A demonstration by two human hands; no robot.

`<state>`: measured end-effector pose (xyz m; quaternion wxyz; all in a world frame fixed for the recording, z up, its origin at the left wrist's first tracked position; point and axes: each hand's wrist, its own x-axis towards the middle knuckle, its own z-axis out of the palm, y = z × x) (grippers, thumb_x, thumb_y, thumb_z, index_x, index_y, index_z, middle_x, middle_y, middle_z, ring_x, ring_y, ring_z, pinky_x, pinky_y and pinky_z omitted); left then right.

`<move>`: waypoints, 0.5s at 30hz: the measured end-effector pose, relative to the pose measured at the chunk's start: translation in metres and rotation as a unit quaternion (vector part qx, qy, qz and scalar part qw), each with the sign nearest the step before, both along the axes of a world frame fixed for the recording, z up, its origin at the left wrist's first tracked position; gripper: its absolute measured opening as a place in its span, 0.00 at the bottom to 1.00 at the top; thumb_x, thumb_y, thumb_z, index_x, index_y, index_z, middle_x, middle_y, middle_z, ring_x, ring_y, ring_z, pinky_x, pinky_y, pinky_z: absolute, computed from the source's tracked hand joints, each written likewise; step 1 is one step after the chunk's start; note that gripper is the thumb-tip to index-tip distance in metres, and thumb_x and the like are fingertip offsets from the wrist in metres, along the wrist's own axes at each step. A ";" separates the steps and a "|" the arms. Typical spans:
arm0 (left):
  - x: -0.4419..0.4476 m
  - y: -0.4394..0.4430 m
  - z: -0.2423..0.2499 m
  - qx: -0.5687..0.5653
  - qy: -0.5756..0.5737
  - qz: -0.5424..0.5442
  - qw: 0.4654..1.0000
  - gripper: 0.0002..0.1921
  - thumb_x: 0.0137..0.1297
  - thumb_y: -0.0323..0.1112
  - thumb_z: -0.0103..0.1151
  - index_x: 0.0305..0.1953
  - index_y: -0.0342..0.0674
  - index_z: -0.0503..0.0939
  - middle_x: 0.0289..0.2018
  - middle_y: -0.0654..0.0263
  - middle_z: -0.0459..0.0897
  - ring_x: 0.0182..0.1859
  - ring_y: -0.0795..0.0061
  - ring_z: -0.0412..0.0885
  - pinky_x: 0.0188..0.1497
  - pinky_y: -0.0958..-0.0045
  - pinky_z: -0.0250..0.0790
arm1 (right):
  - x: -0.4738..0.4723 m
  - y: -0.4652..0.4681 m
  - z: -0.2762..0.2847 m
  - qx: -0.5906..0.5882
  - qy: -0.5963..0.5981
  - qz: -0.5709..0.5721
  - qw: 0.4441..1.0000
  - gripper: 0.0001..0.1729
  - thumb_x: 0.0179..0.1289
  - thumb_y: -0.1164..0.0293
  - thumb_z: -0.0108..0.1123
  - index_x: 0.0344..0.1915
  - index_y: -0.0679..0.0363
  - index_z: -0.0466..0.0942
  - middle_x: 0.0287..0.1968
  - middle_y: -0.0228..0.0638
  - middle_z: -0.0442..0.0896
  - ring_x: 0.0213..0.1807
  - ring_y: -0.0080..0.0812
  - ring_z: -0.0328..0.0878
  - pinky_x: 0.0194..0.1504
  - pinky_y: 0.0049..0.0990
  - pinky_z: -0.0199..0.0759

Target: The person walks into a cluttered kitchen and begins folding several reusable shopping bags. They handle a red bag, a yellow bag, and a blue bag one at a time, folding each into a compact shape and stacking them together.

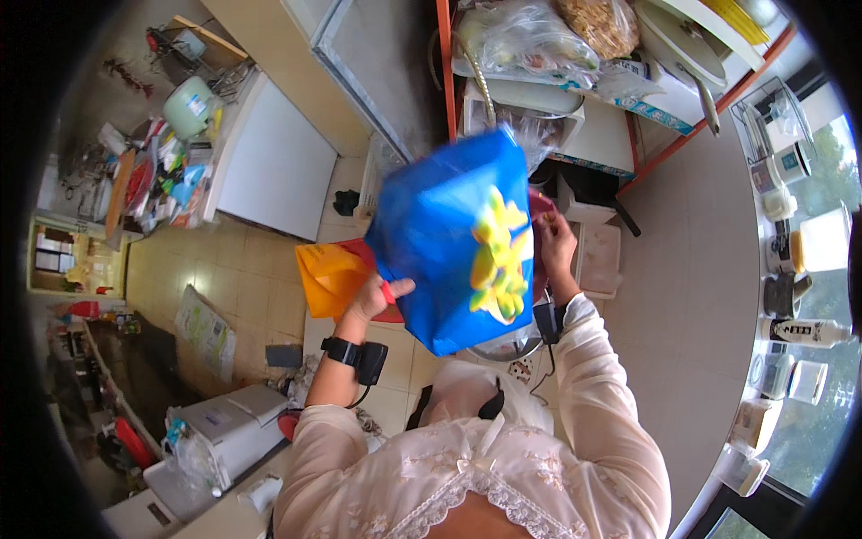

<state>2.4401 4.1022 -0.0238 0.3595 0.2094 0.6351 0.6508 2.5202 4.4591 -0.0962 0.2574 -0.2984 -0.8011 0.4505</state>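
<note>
A blue bag (pixel 431 222) with a printed yellow flower, blurred by motion, hangs in front of my body. My left hand (pixel 377 295) grips its left edge, thumb on the near face, with a red band around the thumb. Behind that hand an orange bag (pixel 331 273) with red parts sticks out to the left; whether I hold it too is unclear. On the far right side my right hand (pixel 557 244) has its fingers closed on a dark red item (pixel 541 202), mostly hidden by the blue bag. Black devices are strapped to both wrists.
A red-framed shelf (pixel 707 145) ahead bears plastic bags and a lidded pan (pixel 680 44). To the right, jars and bottles line a windowsill (pixel 754 323). A cluttered white counter (pixel 269 155) stands at left. Below the blue bag is a round metal vessel (pixel 508 349).
</note>
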 end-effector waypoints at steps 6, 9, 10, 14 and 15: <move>-0.032 0.017 -0.094 -0.247 0.135 -0.167 0.945 0.29 0.61 0.41 0.59 0.62 0.38 0.66 0.58 0.47 0.73 0.58 0.47 0.73 0.60 0.58 0.66 | -0.017 -0.014 -0.084 0.083 -0.227 0.048 0.969 0.18 0.58 0.72 0.56 0.50 0.53 0.78 0.49 0.44 0.79 0.54 0.49 0.74 0.52 0.39 0.69; -0.034 0.007 -0.116 -0.287 0.173 -0.224 0.915 0.28 0.60 0.44 0.60 0.60 0.42 0.69 0.56 0.45 0.74 0.55 0.44 0.74 0.57 0.57 0.68 | -0.016 -0.028 -0.074 0.276 -0.150 0.053 0.948 0.19 0.56 0.71 0.54 0.50 0.59 0.76 0.56 0.47 0.72 0.61 0.56 0.63 0.59 0.42 0.61; -0.033 -0.001 -0.117 -0.289 0.169 -0.232 0.913 0.27 0.60 0.44 0.60 0.59 0.42 0.70 0.56 0.45 0.74 0.54 0.44 0.74 0.56 0.57 0.68 | -0.013 -0.028 -0.064 0.257 -0.139 0.099 0.951 0.18 0.56 0.71 0.55 0.49 0.60 0.76 0.55 0.47 0.73 0.59 0.55 0.65 0.58 0.42 0.63; -0.028 -0.027 -0.113 -0.222 0.127 -0.194 0.947 0.23 0.61 0.40 0.60 0.57 0.40 0.72 0.55 0.50 0.76 0.57 0.49 0.73 0.59 0.59 0.65 | -0.014 -0.042 -0.051 -0.055 -0.119 0.312 0.941 0.16 0.61 0.73 0.56 0.49 0.63 0.74 0.46 0.49 0.79 0.47 0.48 0.78 0.50 0.32 0.72; -0.026 -0.031 -0.112 -0.197 0.109 -0.170 0.959 0.23 0.61 0.40 0.60 0.57 0.40 0.72 0.55 0.51 0.76 0.56 0.50 0.73 0.59 0.59 0.65 | -0.017 -0.048 -0.056 -0.151 -0.115 0.315 0.930 0.16 0.62 0.73 0.55 0.50 0.63 0.74 0.46 0.49 0.80 0.46 0.46 0.79 0.49 0.32 0.73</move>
